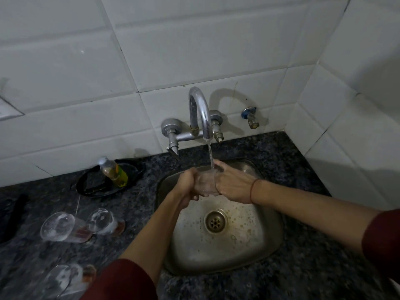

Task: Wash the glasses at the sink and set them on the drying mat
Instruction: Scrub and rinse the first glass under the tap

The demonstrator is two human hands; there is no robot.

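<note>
- Held glass (pixel 206 180): clear, over the sink (pixel 249 241), directly under the water stream (pixel 211 156) from the tap (pixel 199 113).
- Left hand (pixel 187 186): fingers curled round the glass's left end.
- Right hand (pixel 232 185): wrapped round the right end, thumb on top; whether any fingers reach inside cannot be told.
- Far-left glass (pixel 58 227), middle glass (pixel 104 221), near glass (pixel 65 280): on the tabletop (pixel 303 267) left of the sink, each with a brownish base; the middle one shows white foam or droplets.
- Soap bottle (pixel 113 172): on a black dish (pixel 91 187) behind them.
- Drying mat: none identifiable; a dark shape at the far left is too dim to name.
- Progress, as judged: early. One glass is being rinsed, none is visibly set to dry, and three probably await washing.
</note>
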